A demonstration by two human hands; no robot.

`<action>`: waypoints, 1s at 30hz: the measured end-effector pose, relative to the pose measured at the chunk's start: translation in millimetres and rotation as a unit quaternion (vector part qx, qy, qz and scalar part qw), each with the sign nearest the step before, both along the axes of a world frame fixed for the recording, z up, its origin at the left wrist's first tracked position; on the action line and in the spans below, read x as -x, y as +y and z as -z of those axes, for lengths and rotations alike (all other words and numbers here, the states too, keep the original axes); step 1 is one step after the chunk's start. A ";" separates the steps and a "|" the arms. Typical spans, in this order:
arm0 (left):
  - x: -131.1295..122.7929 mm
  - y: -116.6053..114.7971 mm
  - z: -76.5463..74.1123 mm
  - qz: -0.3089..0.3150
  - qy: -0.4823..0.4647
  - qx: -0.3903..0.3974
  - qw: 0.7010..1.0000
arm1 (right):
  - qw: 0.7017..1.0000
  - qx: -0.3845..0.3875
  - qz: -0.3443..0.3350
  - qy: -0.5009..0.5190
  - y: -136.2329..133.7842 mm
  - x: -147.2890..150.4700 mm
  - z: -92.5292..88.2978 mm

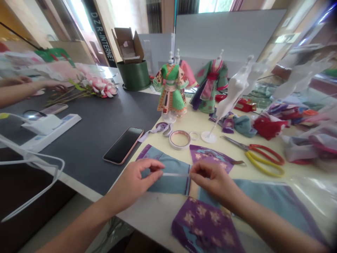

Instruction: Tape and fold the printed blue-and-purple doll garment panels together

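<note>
Narrow white strip (176,174) spans taut above blue fabric panel (168,185); apparently positioning step, next move calling for even tension, careful alignment. Left hand (135,177) pinches end at nine o'clock, right hand (212,177) at three, fingers curled. Tape roll (172,143) at twelve, scissors (263,170) toward two.

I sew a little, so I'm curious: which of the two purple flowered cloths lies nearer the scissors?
The far purple cloth, beyond the right hand. The near purple cloth lies closer to the person, further from the scissors.
</note>
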State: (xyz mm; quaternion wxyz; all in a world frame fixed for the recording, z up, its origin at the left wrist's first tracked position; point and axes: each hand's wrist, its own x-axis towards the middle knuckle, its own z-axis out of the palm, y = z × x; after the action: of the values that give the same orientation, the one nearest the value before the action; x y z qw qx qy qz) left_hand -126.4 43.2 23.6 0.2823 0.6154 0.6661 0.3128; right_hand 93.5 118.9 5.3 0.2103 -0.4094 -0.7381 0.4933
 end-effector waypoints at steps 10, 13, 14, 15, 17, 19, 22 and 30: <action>-3.1 59.0 2.7 0.036 0.086 -0.070 0.993 | 0.991 0.132 0.019 0.012 32.0 0.7 4.1; -6.3 68.8 13.8 0.058 0.105 -0.082 0.989 | 0.988 0.155 0.015 0.000 34.5 -2.0 11.3; -7.6 71.4 17.2 0.065 0.109 -0.085 0.988 | 0.987 0.159 0.015 -0.003 35.0 -3.0 12.7; -8.9 73.6 20.1 0.071 0.110 -0.086 0.988 | 0.987 0.162 0.016 -0.005 35.7 -4.0 13.4; -11.3 77.3 23.9 0.079 0.110 -0.084 0.987 | 0.986 0.164 0.020 -0.006 37.5 -6.2 12.8; -12.8 80.1 25.2 0.082 0.111 -0.083 0.987 | 0.986 0.167 0.025 -0.004 40.0 -8.6 10.7; -12.0 83.1 25.0 0.088 0.105 -0.074 0.988 | 0.982 0.185 0.032 0.014 43.1 -11.7 7.2; 7.8 84.9 13.1 0.093 0.047 -0.009 0.994 | 0.962 0.263 0.001 0.073 36.1 -8.7 0.5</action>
State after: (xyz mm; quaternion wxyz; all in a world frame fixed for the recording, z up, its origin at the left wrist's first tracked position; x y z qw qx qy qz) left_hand -134.2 128.1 10.5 0.2730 0.6914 0.6157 0.2614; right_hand 102.2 155.0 4.8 0.1491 -0.4135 -0.5646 0.6986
